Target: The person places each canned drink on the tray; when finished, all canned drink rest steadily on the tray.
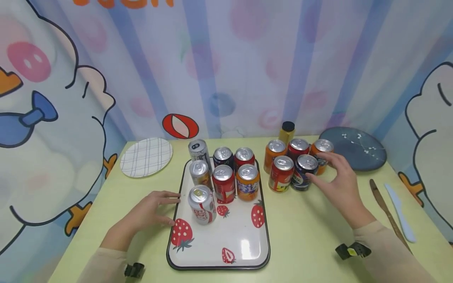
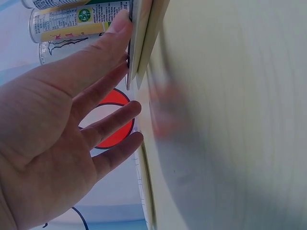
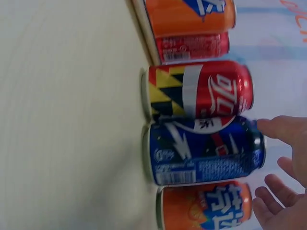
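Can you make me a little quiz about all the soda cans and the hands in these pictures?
1. How many cans stand on the strawberry tray?
2. True or false: the right hand has lifted the blue can off the table.
3. What does the left hand touch: (a) a can, (b) the tray's edge, (c) the checked plate?

Key
1. Seven.
2. False: the blue can stands on the table, with the open fingers reaching around its top.
3. (b): the fingertips rest at the tray's left edge, beside the white can.
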`<control>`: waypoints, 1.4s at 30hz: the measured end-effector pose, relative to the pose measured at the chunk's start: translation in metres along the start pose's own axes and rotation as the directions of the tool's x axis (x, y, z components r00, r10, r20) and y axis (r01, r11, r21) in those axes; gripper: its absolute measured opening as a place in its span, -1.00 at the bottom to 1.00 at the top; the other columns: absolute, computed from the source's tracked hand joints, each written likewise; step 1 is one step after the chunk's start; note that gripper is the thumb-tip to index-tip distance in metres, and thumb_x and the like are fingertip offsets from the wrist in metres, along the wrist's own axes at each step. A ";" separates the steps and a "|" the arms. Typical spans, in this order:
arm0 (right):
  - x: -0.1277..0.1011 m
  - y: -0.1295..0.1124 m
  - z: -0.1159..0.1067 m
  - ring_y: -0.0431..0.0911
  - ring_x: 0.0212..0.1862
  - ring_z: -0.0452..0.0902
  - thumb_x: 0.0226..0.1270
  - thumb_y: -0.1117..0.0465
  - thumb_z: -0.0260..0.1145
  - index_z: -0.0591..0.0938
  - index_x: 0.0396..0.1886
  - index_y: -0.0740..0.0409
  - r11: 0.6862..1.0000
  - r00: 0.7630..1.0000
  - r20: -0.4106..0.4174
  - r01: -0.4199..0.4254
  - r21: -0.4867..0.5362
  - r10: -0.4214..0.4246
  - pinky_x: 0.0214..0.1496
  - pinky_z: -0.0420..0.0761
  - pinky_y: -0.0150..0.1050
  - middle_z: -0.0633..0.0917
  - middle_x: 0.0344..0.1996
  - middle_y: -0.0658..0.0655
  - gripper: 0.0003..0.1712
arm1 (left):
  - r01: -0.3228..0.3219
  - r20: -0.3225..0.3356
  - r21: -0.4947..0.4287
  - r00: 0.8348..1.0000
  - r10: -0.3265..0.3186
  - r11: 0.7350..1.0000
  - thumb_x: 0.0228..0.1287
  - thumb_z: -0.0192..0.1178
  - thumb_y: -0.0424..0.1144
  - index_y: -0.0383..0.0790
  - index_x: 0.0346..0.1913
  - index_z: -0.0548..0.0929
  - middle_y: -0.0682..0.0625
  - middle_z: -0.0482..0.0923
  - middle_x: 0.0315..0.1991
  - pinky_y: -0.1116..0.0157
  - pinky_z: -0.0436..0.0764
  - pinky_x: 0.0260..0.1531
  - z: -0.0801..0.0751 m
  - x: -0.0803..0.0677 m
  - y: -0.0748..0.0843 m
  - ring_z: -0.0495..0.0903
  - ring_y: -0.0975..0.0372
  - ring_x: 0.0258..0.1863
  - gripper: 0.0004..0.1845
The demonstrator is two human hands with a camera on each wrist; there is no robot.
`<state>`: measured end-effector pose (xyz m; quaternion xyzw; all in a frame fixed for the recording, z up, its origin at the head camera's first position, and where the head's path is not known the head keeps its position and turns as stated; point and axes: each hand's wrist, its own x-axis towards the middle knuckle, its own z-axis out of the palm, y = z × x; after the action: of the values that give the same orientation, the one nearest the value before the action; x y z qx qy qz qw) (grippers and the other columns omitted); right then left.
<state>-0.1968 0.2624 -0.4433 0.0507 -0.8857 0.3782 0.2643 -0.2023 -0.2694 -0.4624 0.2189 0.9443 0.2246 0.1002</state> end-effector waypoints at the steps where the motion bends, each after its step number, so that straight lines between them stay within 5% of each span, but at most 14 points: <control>1: -0.001 0.003 0.001 0.18 0.24 0.55 0.07 0.24 0.67 0.62 0.27 0.17 1.000 1.000 0.014 -0.016 0.001 0.016 0.28 0.58 -0.06 0.59 0.23 0.25 -0.28 | -0.001 0.000 -0.004 1.000 0.001 1.000 -0.05 0.65 -0.07 -0.17 0.26 0.70 -0.10 0.57 0.36 -0.26 0.43 0.39 0.001 -0.001 -0.001 0.44 -0.19 0.39 -0.27; 8: -0.005 0.016 0.004 0.31 0.16 0.61 0.19 0.10 0.62 0.51 0.37 0.26 0.993 0.984 0.134 -0.118 0.019 0.114 0.19 0.60 0.27 0.59 0.24 0.38 -0.20 | 0.029 0.015 -0.058 0.999 -0.028 0.998 -0.04 0.64 -0.08 -0.12 0.29 0.69 -0.06 0.55 0.39 -0.25 0.40 0.43 0.016 -0.002 -0.003 0.41 -0.18 0.43 -0.27; 12: -0.004 0.017 0.006 0.32 0.12 0.66 0.20 0.06 0.61 0.51 0.36 0.24 0.991 0.979 0.157 -0.136 0.019 0.131 0.15 0.62 0.29 0.64 0.21 0.40 -0.20 | 0.049 0.017 -0.068 0.999 -0.047 0.997 -0.03 0.63 -0.06 -0.09 0.29 0.68 -0.03 0.53 0.41 -0.24 0.36 0.46 0.021 -0.005 -0.004 0.38 -0.16 0.45 -0.27; 20: 0.005 0.019 0.013 0.12 0.00 0.71 0.11 0.00 0.66 0.59 0.30 0.12 0.993 0.987 0.117 -0.115 0.011 0.113 -0.04 0.63 -0.20 0.75 0.07 0.27 -0.22 | -0.001 -0.015 -0.023 1.000 0.001 1.000 0.00 0.62 -0.09 -0.16 0.28 0.68 -0.07 0.55 0.39 -0.25 0.36 0.45 0.012 -0.006 -0.002 0.41 -0.18 0.42 -0.29; 24: 0.005 0.018 0.015 -0.13 -0.05 0.64 0.06 -0.02 0.69 0.62 0.25 0.09 0.989 0.985 0.095 -0.146 0.025 0.143 -0.11 0.59 -0.45 0.76 0.03 0.18 -0.24 | 0.007 -0.011 -0.017 1.000 -0.007 1.000 0.00 0.61 -0.08 -0.15 0.28 0.69 -0.07 0.55 0.39 -0.24 0.36 0.45 0.006 -0.004 -0.001 0.40 -0.18 0.43 -0.29; 32: -0.018 -0.003 0.013 -0.54 -0.12 0.47 -0.03 0.06 0.73 0.66 0.18 0.14 0.991 0.993 0.011 -0.120 0.066 0.119 -0.11 0.55 -0.54 0.77 -0.03 0.15 -0.26 | 0.003 -0.008 0.003 1.000 -0.003 1.000 0.00 0.62 -0.08 -0.15 0.27 0.69 -0.06 0.56 0.38 -0.23 0.39 0.44 0.001 -0.003 -0.002 0.42 -0.17 0.42 -0.30; 42: -0.042 -0.055 0.023 -0.44 -0.08 0.56 -0.16 0.27 0.77 0.68 0.18 0.09 0.973 0.999 0.043 0.005 0.231 -0.015 -0.07 0.55 -0.59 0.77 -0.03 0.04 -0.22 | 0.026 -0.002 0.017 1.000 -0.026 1.000 -0.01 0.63 -0.07 -0.10 0.27 0.70 -0.03 0.56 0.38 -0.21 0.40 0.44 0.000 -0.003 0.001 0.42 -0.14 0.41 -0.30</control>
<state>-0.1549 0.2024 -0.4423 0.0940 -0.8411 0.4761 0.2388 -0.1989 -0.2700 -0.4617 0.2073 0.9490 0.2155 0.1002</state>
